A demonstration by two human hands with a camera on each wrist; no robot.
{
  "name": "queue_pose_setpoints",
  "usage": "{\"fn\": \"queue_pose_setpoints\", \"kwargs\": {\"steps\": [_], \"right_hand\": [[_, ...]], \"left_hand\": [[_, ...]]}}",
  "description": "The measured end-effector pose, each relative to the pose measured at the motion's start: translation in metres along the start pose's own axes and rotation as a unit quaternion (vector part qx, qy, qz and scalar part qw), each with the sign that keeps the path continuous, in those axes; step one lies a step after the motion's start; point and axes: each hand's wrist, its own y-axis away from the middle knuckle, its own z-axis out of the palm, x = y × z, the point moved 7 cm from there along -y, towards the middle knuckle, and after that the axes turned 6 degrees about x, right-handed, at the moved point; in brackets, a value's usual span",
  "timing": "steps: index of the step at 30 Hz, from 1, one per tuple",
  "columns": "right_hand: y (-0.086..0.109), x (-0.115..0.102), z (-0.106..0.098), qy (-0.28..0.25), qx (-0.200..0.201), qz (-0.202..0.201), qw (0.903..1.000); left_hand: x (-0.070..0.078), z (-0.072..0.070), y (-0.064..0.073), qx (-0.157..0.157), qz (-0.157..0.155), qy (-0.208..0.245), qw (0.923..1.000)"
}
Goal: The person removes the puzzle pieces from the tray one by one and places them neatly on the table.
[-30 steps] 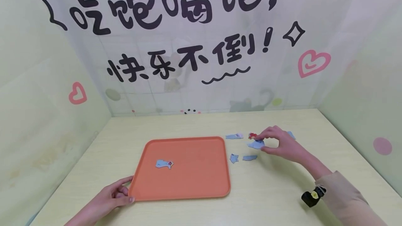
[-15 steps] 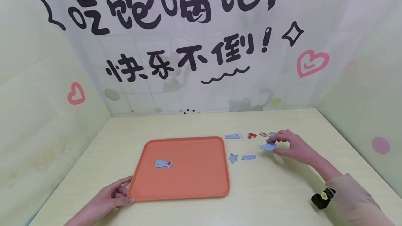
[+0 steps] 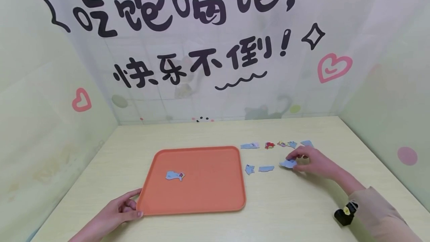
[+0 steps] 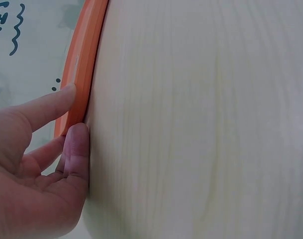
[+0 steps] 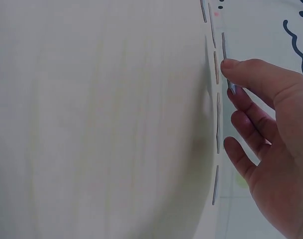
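My left hand (image 3: 115, 210) grips the near left corner of an orange tray (image 3: 208, 201), thumb at the front and fingers along the side. The left wrist view shows the thumb on the tray's rim (image 4: 81, 64). On the tray lies one light-blue puzzle piece (image 3: 173, 175) with a small coloured pattern. Right of the tray, my right hand (image 3: 314, 161) pinches another light-blue puzzle piece (image 3: 287, 163) between thumb and fingers. In the right wrist view this piece (image 5: 225, 47) appears edge-on, slightly off the tabletop.
Several puzzle pieces lie flat right of the tray. A blue strip (image 3: 249, 145), a red piece (image 3: 270, 145) and a blue piece (image 3: 307, 143) are in the far row. Two blue pieces (image 3: 249, 169) (image 3: 266, 168) lie nearer. A printed backdrop (image 3: 201, 104) borders the table.
Holding the blue puzzle piece, my right hand has moved right, then slightly toward me and lower. Pieces in the far row are uncovered. My left hand stays on the tray.
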Motion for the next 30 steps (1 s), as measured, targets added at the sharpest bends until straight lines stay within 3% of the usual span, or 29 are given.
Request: {"fn": "queue_pose_setpoints", "kwargs": {"steps": [17,30], "right_hand": [[0.0007,0.0004,0.0089,-0.038,-0.061,0.019,0.9972],[0.0011,0.0026,0.01,-0.044,-0.066,0.026,0.9965]], "left_hand": [[0.0015,-0.0001,0.0004,-0.002,0.006,-0.012,0.9999],[0.0027,0.0003,0.0016,-0.007,0.008,-0.006,0.9999]]}}
